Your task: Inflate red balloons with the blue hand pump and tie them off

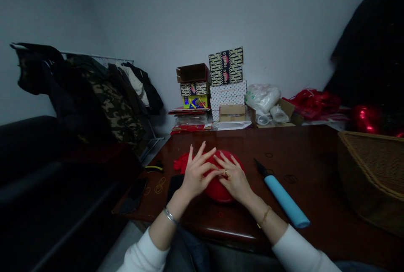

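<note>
A round, inflated red balloon (220,195) rests at the middle of the dark wooden table (252,230). Both hands are over its near side. My left hand (198,174) has its outer fingers spread, while its thumb and index finger come together at the balloon. From the other side my right hand (237,180), with a ring on one finger, pinches at the same spot, and the fingertips of both hands meet there. The balloon's neck is hidden by the fingers. Just behind my left hand lies some crumpled red material (180,163).
Right of the hands lies a light-blue hand pump (285,200) with a black nozzle. A wicker basket (372,138) stands at the right edge. Yellow rubber bands (159,185), a dark phone-like slab (135,195) and a yellow-black tool (154,168) are on the left. Stacked boxes (227,97) stand behind.
</note>
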Action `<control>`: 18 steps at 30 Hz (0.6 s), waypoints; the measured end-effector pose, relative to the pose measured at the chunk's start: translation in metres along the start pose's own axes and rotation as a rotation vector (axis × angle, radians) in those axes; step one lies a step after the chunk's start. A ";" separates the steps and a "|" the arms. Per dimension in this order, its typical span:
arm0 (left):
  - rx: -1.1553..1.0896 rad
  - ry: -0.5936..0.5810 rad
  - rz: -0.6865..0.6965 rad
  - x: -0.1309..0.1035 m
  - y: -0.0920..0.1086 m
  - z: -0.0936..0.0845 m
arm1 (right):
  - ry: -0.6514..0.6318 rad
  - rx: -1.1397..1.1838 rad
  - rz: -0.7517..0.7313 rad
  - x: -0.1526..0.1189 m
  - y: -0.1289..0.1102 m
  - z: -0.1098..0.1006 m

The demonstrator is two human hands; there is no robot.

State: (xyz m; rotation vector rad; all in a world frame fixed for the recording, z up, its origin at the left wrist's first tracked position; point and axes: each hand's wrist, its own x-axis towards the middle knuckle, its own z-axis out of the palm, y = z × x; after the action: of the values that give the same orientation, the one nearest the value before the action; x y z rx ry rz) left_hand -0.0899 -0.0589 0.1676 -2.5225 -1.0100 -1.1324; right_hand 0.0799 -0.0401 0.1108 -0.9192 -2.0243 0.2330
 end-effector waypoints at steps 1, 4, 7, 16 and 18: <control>0.017 -0.037 0.040 0.001 -0.001 0.000 | -0.001 -0.008 -0.013 0.000 0.000 0.001; 0.035 -0.115 0.101 0.001 -0.005 0.002 | 0.001 -0.012 -0.034 0.000 0.000 0.002; 0.028 -0.141 0.103 0.000 -0.012 0.002 | 0.000 0.006 -0.035 0.000 -0.001 0.000; -0.015 -0.221 0.187 0.009 -0.026 -0.007 | -0.008 0.069 -0.024 0.002 -0.003 -0.004; -0.021 -0.248 0.198 0.011 -0.027 -0.008 | -0.027 0.086 -0.024 0.002 -0.004 -0.004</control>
State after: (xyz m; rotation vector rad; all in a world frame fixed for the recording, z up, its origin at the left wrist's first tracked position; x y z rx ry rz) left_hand -0.1072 -0.0368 0.1784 -2.7566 -0.7791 -0.7956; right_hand 0.0801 -0.0418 0.1163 -0.8422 -2.0324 0.3186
